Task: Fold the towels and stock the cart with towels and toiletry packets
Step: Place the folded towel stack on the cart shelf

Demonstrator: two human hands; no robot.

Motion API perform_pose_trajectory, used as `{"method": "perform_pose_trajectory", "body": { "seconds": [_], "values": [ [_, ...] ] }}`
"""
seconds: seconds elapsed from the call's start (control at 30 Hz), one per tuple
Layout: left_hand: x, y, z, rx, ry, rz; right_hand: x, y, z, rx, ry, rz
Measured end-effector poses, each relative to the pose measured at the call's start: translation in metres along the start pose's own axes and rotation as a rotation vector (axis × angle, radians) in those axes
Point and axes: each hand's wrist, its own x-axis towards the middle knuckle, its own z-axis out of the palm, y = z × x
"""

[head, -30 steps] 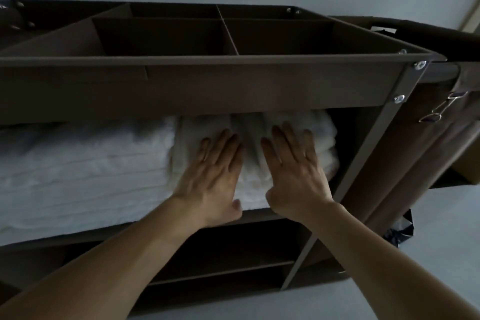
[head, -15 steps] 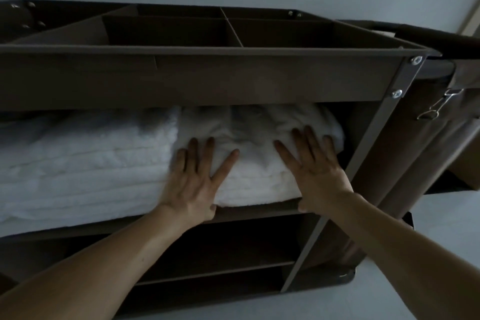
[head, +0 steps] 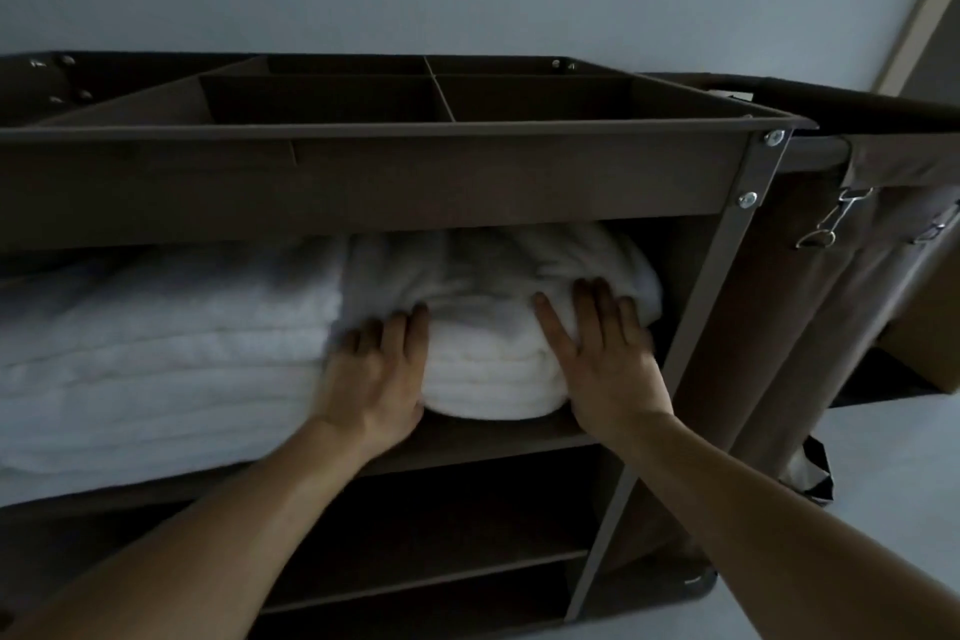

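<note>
A dark brown cart point(head: 467, 182) fills the view, with a divided tray on top. On its upper shelf lies a stack of folded white towels point(head: 488, 359) at the right end, beside a wider white towel stack point(head: 166, 359) on the left. My left hand point(head: 376, 369) presses flat against the left side of the right stack, fingers straight. My right hand point(head: 605, 353) presses flat against its right side, fingertips reaching over the top fold. Both hands flank the stack, squeezing it between them.
The shelf edge point(head: 493, 442) runs under the towels; lower shelves point(head: 441, 577) sit dark below. A slanted metal post point(head: 727, 276) stands just right of my right hand. A brown laundry bag point(head: 841, 327) with metal clips hangs at the cart's right end.
Both hands slid from the front face of the right towel stack out to its sides, pushing it deeper onto the shelf. The view tilted slightly.
</note>
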Motion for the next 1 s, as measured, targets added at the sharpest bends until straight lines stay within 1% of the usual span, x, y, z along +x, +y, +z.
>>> {"method": "perform_pose_trajectory", "body": {
  "seconds": [0.13, 0.2, 0.27, 0.33, 0.37, 0.43, 0.5, 0.6, 0.67, 0.7, 0.77, 0.8, 0.87, 0.93, 1.0],
  "values": [
    [-0.006, 0.002, 0.022, -0.03, -0.006, -0.052, 0.007, 0.009, -0.006, -0.125, -0.084, -0.029],
    [-0.006, -0.001, 0.021, -0.047, 0.0, -0.055, 0.033, 0.016, -0.024, -0.157, -0.022, -0.001],
    [-0.005, -0.005, 0.023, -0.083, -0.002, -0.07, 0.054, 0.025, -0.046, -0.154, 0.041, 0.071],
    [-0.006, -0.004, 0.029, -0.097, -0.009, -0.088, 0.049, 0.024, -0.044, -0.128, 0.067, 0.099],
    [-0.007, -0.003, 0.031, -0.083, -0.011, -0.081, 0.039, 0.019, -0.035, -0.116, 0.055, 0.105],
    [-0.009, -0.002, 0.031, -0.063, -0.014, -0.053, 0.01, 0.003, -0.015, -0.109, -0.052, 0.119],
    [-0.011, -0.005, 0.03, -0.052, -0.014, -0.027, -0.001, -0.008, -0.008, -0.059, -0.13, 0.156],
    [-0.013, -0.004, 0.022, -0.046, -0.028, -0.023, 0.006, -0.009, -0.018, -0.029, -0.144, 0.172],
    [-0.012, 0.003, 0.018, -0.021, -0.053, -0.038, 0.012, -0.004, -0.027, 0.004, -0.138, 0.138],
    [-0.009, 0.007, 0.018, -0.023, -0.048, -0.015, 0.017, -0.003, -0.031, 0.05, -0.122, 0.101],
    [0.005, 0.014, 0.015, -0.098, -0.004, 0.052, 0.029, -0.002, -0.036, 0.193, -0.096, 0.034],
    [0.014, 0.015, 0.013, -0.125, 0.013, 0.067, 0.035, -0.002, -0.036, 0.273, -0.114, 0.013],
    [0.032, 0.01, 0.013, -0.156, -0.063, 0.019, 0.04, -0.004, -0.024, 0.385, -0.155, 0.015],
    [0.042, 0.004, 0.021, -0.208, -0.201, -0.08, 0.036, -0.009, -0.005, 0.397, -0.18, 0.037],
    [0.041, 0.003, 0.029, -0.222, -0.249, -0.121, 0.029, -0.017, 0.008, 0.386, -0.174, 0.071]
  ]
}}
